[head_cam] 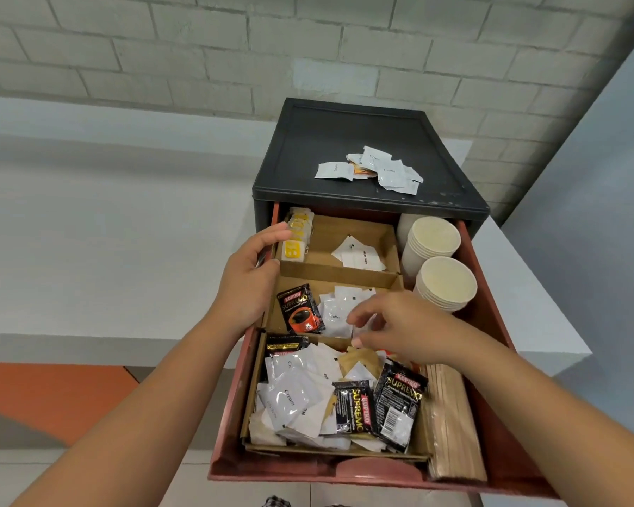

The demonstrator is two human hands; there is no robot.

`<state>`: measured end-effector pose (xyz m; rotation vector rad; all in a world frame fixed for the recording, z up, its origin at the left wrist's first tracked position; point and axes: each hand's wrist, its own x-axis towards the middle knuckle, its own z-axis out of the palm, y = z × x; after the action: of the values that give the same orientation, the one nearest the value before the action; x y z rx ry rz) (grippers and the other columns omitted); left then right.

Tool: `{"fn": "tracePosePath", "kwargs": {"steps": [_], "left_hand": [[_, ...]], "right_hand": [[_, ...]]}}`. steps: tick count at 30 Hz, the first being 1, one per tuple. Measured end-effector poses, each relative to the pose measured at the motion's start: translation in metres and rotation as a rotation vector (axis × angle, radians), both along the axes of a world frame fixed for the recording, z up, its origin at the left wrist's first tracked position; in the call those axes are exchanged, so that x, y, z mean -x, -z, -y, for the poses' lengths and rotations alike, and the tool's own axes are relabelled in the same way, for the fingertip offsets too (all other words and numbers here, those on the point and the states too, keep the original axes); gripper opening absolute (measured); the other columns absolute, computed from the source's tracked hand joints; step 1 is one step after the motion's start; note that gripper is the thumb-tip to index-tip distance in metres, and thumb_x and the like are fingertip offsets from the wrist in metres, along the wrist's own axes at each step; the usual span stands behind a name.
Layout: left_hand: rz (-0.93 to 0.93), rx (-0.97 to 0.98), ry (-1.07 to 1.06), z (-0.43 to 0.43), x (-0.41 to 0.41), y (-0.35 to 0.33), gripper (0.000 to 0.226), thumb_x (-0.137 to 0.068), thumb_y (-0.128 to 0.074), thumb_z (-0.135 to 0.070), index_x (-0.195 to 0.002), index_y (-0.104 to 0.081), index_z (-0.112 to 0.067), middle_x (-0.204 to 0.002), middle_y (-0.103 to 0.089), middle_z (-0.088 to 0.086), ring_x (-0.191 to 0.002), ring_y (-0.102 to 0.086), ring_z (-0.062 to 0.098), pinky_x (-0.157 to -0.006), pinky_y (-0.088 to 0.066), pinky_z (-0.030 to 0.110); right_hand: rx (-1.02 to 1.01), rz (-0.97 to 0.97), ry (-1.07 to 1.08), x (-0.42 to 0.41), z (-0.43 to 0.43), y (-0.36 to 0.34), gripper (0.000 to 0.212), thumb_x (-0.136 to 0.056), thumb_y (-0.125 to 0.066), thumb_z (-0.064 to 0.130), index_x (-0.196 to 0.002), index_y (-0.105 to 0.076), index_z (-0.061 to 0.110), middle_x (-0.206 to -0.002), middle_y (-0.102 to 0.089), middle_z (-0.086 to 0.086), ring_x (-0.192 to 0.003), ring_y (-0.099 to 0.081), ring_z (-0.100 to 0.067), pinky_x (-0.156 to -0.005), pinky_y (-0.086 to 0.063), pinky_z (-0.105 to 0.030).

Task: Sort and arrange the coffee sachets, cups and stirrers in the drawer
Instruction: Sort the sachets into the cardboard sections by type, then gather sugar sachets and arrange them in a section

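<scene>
A red drawer (pixel 491 316) stands pulled out of a black cabinet (pixel 308 148). Cardboard dividers split it into three compartments. The back one holds yellow tea bags (pixel 295 243) and white sachets (pixel 359 254). In the middle one a black Kopiko sachet (pixel 300 309) lies beside white coffee sachets (pixel 334 312). The front one is a mixed pile of white cream sachets (pixel 293 397) and Kopiko sachets (pixel 399 400). Two stacks of paper cups (pixel 443 283) lie at the right rear, with wooden stirrers (pixel 451 415) in front of them. My left hand (pixel 249 276) grips the drawer's left wall. My right hand (pixel 399 327) pinches a white sachet over the middle compartment.
Several white sachets (pixel 377 170) lie loose on top of the black cabinet. The cabinet sits on a white counter (pixel 527 305) against a grey brick wall (pixel 198 49). An orange and grey floor (pixel 52 389) shows at the lower left.
</scene>
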<state>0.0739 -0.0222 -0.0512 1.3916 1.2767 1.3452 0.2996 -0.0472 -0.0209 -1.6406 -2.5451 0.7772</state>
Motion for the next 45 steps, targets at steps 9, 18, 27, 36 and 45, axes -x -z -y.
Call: {"fn": "tracePosePath", "kwargs": {"steps": [9,18,27,36,45], "left_hand": [[-0.032,-0.009,-0.004,0.002,-0.001,-0.002,0.045,-0.097,-0.044,0.008,-0.118,-0.063,-0.028,-0.134,-0.051,-0.017,-0.121,-0.046,-0.002,-0.099,-0.043,0.011],[-0.028,-0.003,-0.008,0.003,-0.003,-0.003,0.045,-0.097,-0.044,0.008,-0.116,-0.063,-0.029,-0.132,-0.051,-0.018,-0.119,-0.047,-0.002,-0.099,-0.045,0.016],[-0.045,-0.010,-0.022,0.003,-0.003,-0.003,0.044,-0.098,-0.044,0.005,-0.117,-0.062,-0.030,-0.131,-0.050,-0.020,-0.107,-0.050,-0.012,-0.083,-0.043,-0.001],[-0.054,-0.006,-0.019,0.004,-0.003,-0.003,0.045,-0.098,-0.044,0.006,-0.117,-0.062,-0.031,-0.132,-0.050,-0.020,-0.109,-0.050,-0.010,-0.083,-0.042,-0.002],[-0.036,0.004,-0.009,0.003,-0.002,-0.002,0.044,-0.099,-0.044,0.005,-0.117,-0.062,-0.031,-0.132,-0.050,-0.019,-0.123,-0.046,0.000,-0.094,-0.044,0.009]], "right_hand": [[-0.284,-0.073,0.106,-0.026,0.057,0.028,0.054,-0.082,-0.073,0.041,-0.131,-0.052,0.033,-0.123,-0.040,0.015,-0.116,-0.031,-0.007,-0.099,-0.028,-0.018],[-0.100,-0.124,0.281,-0.047,0.063,0.027,0.085,-0.078,-0.078,0.039,-0.148,-0.030,0.027,-0.144,-0.037,0.010,-0.132,-0.036,-0.008,-0.104,-0.027,-0.018],[-0.038,-0.068,0.182,-0.043,0.063,0.027,0.082,-0.077,-0.073,0.053,-0.145,-0.032,0.034,-0.127,-0.044,0.013,-0.123,-0.034,-0.008,-0.100,-0.033,-0.025],[0.001,0.063,0.006,-0.024,0.065,0.031,0.100,-0.070,-0.077,0.056,-0.149,-0.021,0.033,-0.149,-0.032,0.008,-0.136,-0.029,-0.014,-0.111,-0.028,-0.030],[0.054,0.022,0.034,-0.003,0.064,0.041,0.106,-0.070,-0.079,0.050,-0.148,-0.007,0.040,-0.152,-0.028,0.003,-0.134,-0.039,-0.022,-0.106,-0.039,-0.036]]}}
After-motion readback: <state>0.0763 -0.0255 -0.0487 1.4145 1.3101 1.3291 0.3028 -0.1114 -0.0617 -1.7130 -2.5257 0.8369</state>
